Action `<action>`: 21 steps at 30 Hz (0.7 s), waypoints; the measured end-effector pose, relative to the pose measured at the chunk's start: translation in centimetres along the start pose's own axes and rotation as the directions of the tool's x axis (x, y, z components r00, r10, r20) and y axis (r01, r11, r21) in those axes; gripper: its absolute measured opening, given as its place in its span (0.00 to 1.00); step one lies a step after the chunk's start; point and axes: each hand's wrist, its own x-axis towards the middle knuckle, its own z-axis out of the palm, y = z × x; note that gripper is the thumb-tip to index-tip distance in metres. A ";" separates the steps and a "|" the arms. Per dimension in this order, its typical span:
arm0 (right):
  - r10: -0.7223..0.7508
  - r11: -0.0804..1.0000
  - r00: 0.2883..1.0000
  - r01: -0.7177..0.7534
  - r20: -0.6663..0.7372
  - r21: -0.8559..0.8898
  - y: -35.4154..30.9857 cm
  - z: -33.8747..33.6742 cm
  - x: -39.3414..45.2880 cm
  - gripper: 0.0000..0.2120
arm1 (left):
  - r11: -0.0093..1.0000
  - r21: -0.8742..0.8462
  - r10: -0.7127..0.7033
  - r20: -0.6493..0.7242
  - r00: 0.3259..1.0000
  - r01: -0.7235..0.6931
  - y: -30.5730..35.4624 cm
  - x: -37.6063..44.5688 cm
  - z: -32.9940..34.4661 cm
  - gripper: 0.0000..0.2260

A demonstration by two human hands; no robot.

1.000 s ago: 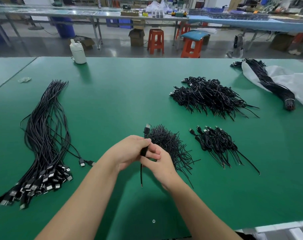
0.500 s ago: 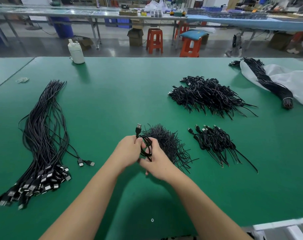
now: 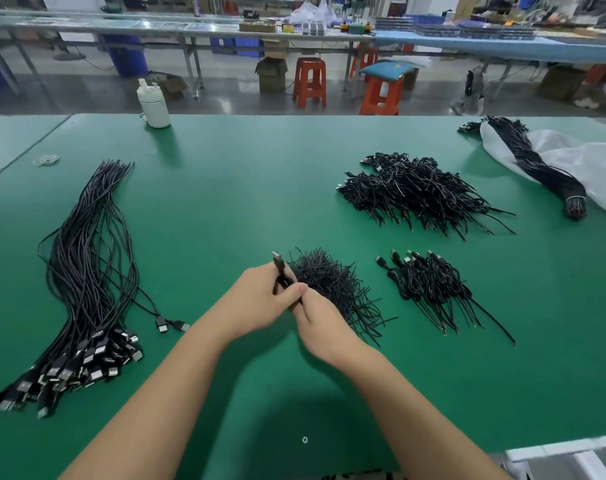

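Observation:
My left hand [image 3: 260, 303] grips a coiled black USB cable [image 3: 280, 268], its plug sticking up past my fingers. My right hand [image 3: 320, 320] pinches the same cable from the right, fingertips touching the left hand. Both hands hover over the green table [image 3: 225, 188], just left of a small heap of black twist ties [image 3: 332, 285]. The rest of the coil is hidden between my fingers.
A long bundle of straight USB cables [image 3: 86, 271] lies at the left. Coiled cables sit in a small pile [image 3: 429, 285] and a big pile [image 3: 415, 192] on the right. A tied bundle [image 3: 537, 171] rests on a white bag [image 3: 589, 164]. A white bottle [image 3: 153, 105] stands far left.
The hanging cable tail has been wound up into a tight coil between my hands. Both hands stayed in about the same spot, closing together around the coil.

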 end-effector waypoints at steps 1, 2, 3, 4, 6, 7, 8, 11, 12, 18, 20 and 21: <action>0.006 1.000 1.000 -0.006 0.013 -0.003 0.0 -0.1 0.1 0.23 | 1.000 -0.006 0.003 -0.006 1.000 -0.003 -0.2 0.2 0.0 0.08; 0.030 0.999 0.999 -0.030 0.032 -0.013 0.3 -0.1 0.1 0.21 | 1.000 -0.011 -0.001 -0.007 1.000 0.001 -0.4 0.3 0.2 0.08; 0.068 0.998 0.996 -0.067 0.054 -0.017 0.4 -0.1 0.2 0.19 | 1.000 -0.014 -0.010 -0.004 1.000 0.010 -0.6 0.5 0.3 0.08; 0.106 0.994 0.992 -0.105 0.073 -0.011 0.6 0.0 0.2 0.17 | 1.000 -0.016 -0.017 -0.004 1.000 0.017 -0.8 0.5 0.5 0.09; 0.156 0.987 0.984 -0.158 0.087 0.013 0.8 0.2 0.1 0.16 | 0.999 -0.034 -0.027 -0.021 0.999 0.026 -1.1 0.7 0.8 0.11; 0.168 0.985 0.982 -0.170 0.087 0.019 0.9 0.3 0.2 0.15 | 0.998 -0.048 -0.031 -0.033 0.999 0.030 -1.2 0.8 0.9 0.12; 0.173 0.984 0.981 -0.175 0.085 0.018 1.0 0.3 0.2 0.14 | 0.998 -0.055 -0.033 -0.038 0.999 0.030 -1.3 0.9 1.1 0.13; 0.180 0.984 0.980 -0.180 0.089 0.001 1.5 0.4 0.3 0.14 | 0.999 -0.031 -0.013 -0.011 1.000 0.012 -1.4 1.2 1.4 0.10; 0.176 0.984 0.979 -0.177 0.099 0.007 1.6 0.5 0.1 0.16 | 1.000 -0.017 -0.008 -0.002 1.000 0.008 -1.5 1.3 1.5 0.09; 0.114 0.991 0.984 -0.123 0.136 0.056 1.8 0.7 -0.4 0.22 | 0.997 0.069 0.017 0.069 0.997 -0.022 -1.7 2.0 1.9 0.05; 0.106 0.990 0.992 -0.100 0.066 -0.100 2.0 0.6 -0.4 0.15 | 0.996 0.082 0.032 0.098 0.995 -0.040 -1.5 2.3 2.1 0.05; 0.114 0.982 0.993 -0.106 0.041 -0.157 1.9 0.6 -0.4 0.13 | 0.996 0.078 0.036 0.107 0.994 -0.044 -1.4 2.4 2.2 0.05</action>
